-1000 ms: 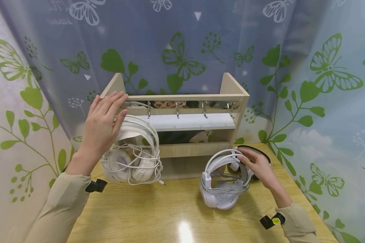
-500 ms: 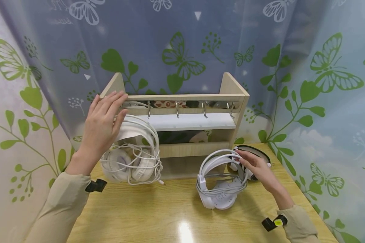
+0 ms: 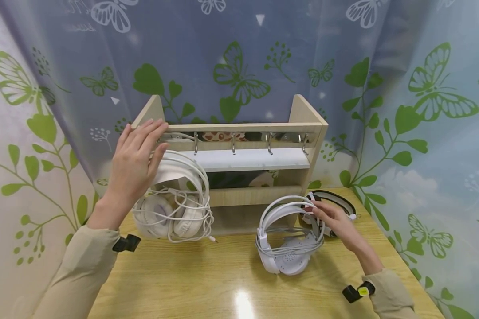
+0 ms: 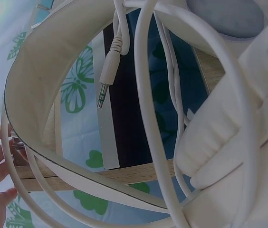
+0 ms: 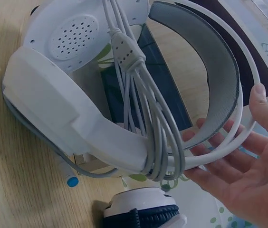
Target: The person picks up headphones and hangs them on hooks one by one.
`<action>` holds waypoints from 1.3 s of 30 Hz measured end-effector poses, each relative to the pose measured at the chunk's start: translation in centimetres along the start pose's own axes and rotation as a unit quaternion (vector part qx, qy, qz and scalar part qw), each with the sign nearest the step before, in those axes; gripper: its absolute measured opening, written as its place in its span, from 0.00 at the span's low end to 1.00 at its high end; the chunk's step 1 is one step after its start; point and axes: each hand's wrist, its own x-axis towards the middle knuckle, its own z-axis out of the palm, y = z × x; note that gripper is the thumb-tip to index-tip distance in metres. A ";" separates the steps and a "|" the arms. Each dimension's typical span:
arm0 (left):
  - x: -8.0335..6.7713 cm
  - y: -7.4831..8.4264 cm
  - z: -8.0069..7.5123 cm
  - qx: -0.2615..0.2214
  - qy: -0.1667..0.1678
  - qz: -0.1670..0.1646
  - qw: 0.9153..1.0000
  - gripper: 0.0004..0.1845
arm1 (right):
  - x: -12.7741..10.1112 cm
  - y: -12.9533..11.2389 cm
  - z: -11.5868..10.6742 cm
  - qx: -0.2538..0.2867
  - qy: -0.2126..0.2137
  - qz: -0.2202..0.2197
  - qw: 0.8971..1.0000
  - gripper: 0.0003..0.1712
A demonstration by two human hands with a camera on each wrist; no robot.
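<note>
My left hand (image 3: 133, 161) rests with its fingers straight on the left end of the wooden rack's (image 3: 239, 127) top rail. Below it hang cream headphones (image 3: 190, 221), wound in their own white cable; the cable's audio plug (image 4: 109, 71) dangles within the headband in the left wrist view. On the right, my right hand (image 3: 337, 220) holds white headphones (image 3: 269, 261) by the headband, fingers under the band and thumb against its outer wire in the right wrist view (image 5: 245, 171). Their ear cups hang low over the table, and a grey cable bundle (image 5: 155, 114) wraps them.
Several metal hooks (image 3: 269, 144) line the rack's front, with a white shelf (image 3: 255, 160) behind them. Another pair of headphones, black and white (image 3: 345, 204), lies on the wooden table (image 3: 183, 283) behind my right hand. A patterned curtain (image 3: 239, 57) closes in the back and sides.
My right hand has shifted the white headphones slightly to the left, and their band has turned a little. The left hand and the cream headphones have stayed in place.
</note>
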 end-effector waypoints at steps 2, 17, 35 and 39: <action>0.0 0.0 0.0 0.000 -0.001 0.000 1.000 0.25 | -0.2 0.1 -0.2 -0.004 -0.008 0.000 1.000 0.23; 0.0 0.0 -0.1 0.001 -0.002 -0.001 1.000 0.25 | -1.2 -0.7 0.5 -0.011 0.043 0.026 0.999 0.23; 0.0 0.0 -0.1 0.001 -0.006 -0.004 1.000 0.23 | -0.8 -1.7 2.0 -0.121 0.189 -0.021 0.974 0.13; 0.0 0.1 -0.1 0.000 -0.003 -0.006 1.000 0.22 | -0.8 -2.4 1.9 -0.132 0.198 -0.017 0.971 0.14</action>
